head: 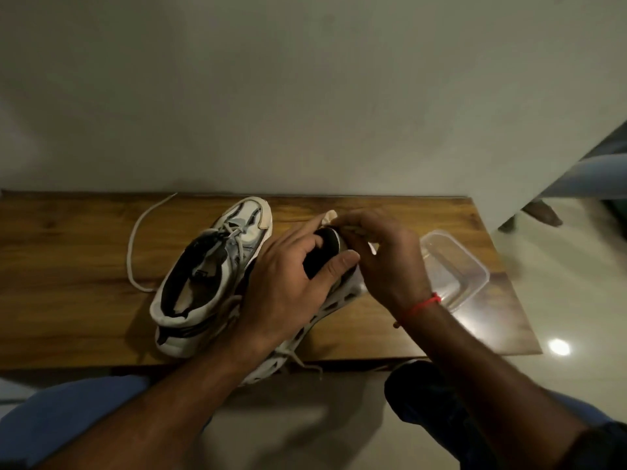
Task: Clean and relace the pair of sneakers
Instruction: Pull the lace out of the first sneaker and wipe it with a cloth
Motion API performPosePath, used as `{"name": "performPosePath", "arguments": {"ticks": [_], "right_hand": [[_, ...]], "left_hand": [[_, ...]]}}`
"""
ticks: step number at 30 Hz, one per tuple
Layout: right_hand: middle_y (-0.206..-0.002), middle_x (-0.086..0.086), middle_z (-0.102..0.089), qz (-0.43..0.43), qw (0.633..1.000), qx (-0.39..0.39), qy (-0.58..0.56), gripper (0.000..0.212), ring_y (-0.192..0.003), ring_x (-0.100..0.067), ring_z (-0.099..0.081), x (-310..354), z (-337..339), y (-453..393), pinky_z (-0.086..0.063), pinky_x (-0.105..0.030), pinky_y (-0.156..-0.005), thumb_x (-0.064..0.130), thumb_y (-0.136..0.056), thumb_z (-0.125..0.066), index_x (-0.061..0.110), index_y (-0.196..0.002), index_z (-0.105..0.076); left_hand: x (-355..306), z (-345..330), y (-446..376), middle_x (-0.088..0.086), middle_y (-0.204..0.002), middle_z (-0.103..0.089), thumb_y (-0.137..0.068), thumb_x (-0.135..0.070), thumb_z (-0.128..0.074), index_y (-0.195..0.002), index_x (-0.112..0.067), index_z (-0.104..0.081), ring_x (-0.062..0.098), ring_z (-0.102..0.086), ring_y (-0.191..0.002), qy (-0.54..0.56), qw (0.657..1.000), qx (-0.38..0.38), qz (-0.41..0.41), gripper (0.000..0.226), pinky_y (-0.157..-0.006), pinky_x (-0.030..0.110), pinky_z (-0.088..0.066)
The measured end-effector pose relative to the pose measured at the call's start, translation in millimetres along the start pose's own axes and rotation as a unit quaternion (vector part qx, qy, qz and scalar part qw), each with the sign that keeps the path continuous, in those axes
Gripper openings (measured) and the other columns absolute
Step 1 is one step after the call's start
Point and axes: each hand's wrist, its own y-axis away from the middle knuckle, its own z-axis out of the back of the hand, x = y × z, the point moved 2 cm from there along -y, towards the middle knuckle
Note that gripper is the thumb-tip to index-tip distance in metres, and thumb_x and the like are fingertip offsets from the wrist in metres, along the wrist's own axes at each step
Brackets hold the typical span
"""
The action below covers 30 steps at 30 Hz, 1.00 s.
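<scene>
Lying loose at the far left of the wooden table [68,266], a pale shoelace [135,239] curves from the back edge toward the heel of the first sneaker [210,276]. That sneaker, white and grey with a dark lining, sits upright with its toe pointing away and some lace in its upper eyelets.

Just to its right, the second sneaker [325,310] is tipped on its side, its perforated white sole facing the right and its heel overhanging the near edge. The left hand [288,276] grips this shoe around the dark opening, thumb pressed over it. The right hand [383,256] pinches something small at the shoe's front; a lace end, probably, though it is too blurred to be sure.

Further right stands a clear plastic container [454,269].

To do this step well, the left hand should brace the shoe firmly while the right draws the lace evenly, without twisting.
</scene>
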Motion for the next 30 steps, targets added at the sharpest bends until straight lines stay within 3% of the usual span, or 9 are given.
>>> {"name": "performPosePath", "arguments": {"ticks": [3,6,9,11,14,18,22,27,30], "right_hand": [[-0.108,0.004,-0.071,-0.017,1.000,0.011,-0.017,0.018,-0.098,-0.005,-0.066,0,-7,1,-0.057,-0.027,-0.084,0.009,-0.092,-0.068,0.015,-0.108,-0.073],[-0.107,0.002,-0.071,-0.006,0.999,-0.016,-0.035,0.018,-0.097,-0.006,-0.067,11,8,-6,-0.058,-0.032,-0.083,0.010,-0.092,-0.068,0.011,-0.109,-0.072],[-0.106,-0.008,-0.069,0.103,0.989,-0.102,-0.029,0.014,-0.098,-0.019,-0.068,33,37,-11,-0.057,-0.038,-0.082,0.003,-0.094,-0.066,0.000,-0.107,-0.069],[-0.109,-0.012,-0.067,0.180,0.972,-0.148,0.026,0.012,-0.100,-0.026,-0.066,41,47,-9,-0.055,-0.044,-0.082,0.000,-0.094,-0.066,-0.004,-0.104,-0.070],[-0.112,-0.012,-0.066,0.223,0.959,-0.149,0.088,0.012,-0.103,-0.028,-0.064,38,41,-4,-0.051,-0.052,-0.080,0.001,-0.094,-0.065,-0.002,-0.103,-0.072],[-0.113,-0.013,-0.067,0.202,0.968,-0.136,0.060,0.014,-0.104,-0.028,-0.064,30,34,-4,-0.051,-0.053,-0.080,0.001,-0.094,-0.064,0.000,-0.106,-0.072],[-0.114,-0.014,-0.066,0.178,0.977,-0.112,0.034,0.015,-0.105,-0.028,-0.063,32,26,-1,-0.053,-0.048,-0.082,0.002,-0.095,-0.063,-0.001,-0.107,-0.071],[-0.114,-0.016,-0.066,0.193,0.977,-0.077,0.040,0.015,-0.106,-0.027,-0.062,35,14,5,-0.053,-0.044,-0.082,0.001,-0.094,-0.063,-0.002,-0.106,-0.072],[-0.111,-0.016,-0.068,0.251,0.962,-0.041,0.098,0.016,-0.105,-0.029,-0.062,37,4,14,-0.052,-0.043,-0.084,0.004,-0.093,-0.062,-0.001,-0.102,-0.074]], "left_hand": [[5,-5,2,-0.015,-0.137,-0.060,-0.100,-0.052,-0.052,-0.100,-0.022,-0.068,0.009,-0.058,-0.119,0.001,1.000,-0.016,0.020,0.034,-0.095,0.043,-0.053],[-5,3,0,-0.009,-0.151,-0.050,-0.104,-0.025,-0.057,-0.114,-0.012,-0.065,0.011,-0.051,-0.136,0.092,0.995,-0.038,-0.007,0.018,-0.106,0.042,-0.050],[-32,18,-8,0.009,-0.157,-0.041,-0.100,-0.001,-0.056,-0.119,0.004,-0.062,0.018,-0.039,-0.147,0.146,0.980,-0.054,-0.121,0.020,-0.118,0.042,-0.038],[-37,20,-12,0.015,-0.156,-0.038,-0.098,0.004,-0.054,-0.116,0.002,-0.062,0.021,-0.037,-0.148,0.155,0.975,-0.079,-0.136,0.020,-0.120,0.041,-0.035],[-32,14,-10,0.014,-0.155,-0.040,-0.102,-0.001,-0.048,-0.126,-0.010,-0.057,0.019,-0.038,-0.146,0.209,0.971,-0.078,-0.083,0.027,-0.119,0.046,-0.036],[-34,16,-7,0.008,-0.157,-0.039,-0.104,-0.011,-0.043,-0.131,-0.035,-0.055,0.026,-0.043,-0.142,0.309,0.950,-0.037,-0.039,0.038,-0.111,0.042,-0.045],[-39,21,-10,0.000,-0.151,-0.051,-0.101,-0.048,-0.046,-0.113,-0.052,-0.066,0.019,-0.052,-0.136,0.313,0.947,-0.056,0.044,0.025,-0.109,0.051,-0.045],[-29,22,-10,-0.008,-0.139,-0.062,-0.103,-0.042,-0.043,-0.142,-0.028,-0.057,0.014,-0.056,-0.131,0.299,0.944,-0.105,0.092,0.043,-0.109,0.053,-0.047],[-24,23,-12,-0.002,-0.132,-0.067,-0.106,-0.039,-0.040,-0.140,-0.023,-0.059,0.020,-0.063,-0.121,0.309,0.938,-0.126,0.094,0.043,-0.103,0.055,-0.051]]}}
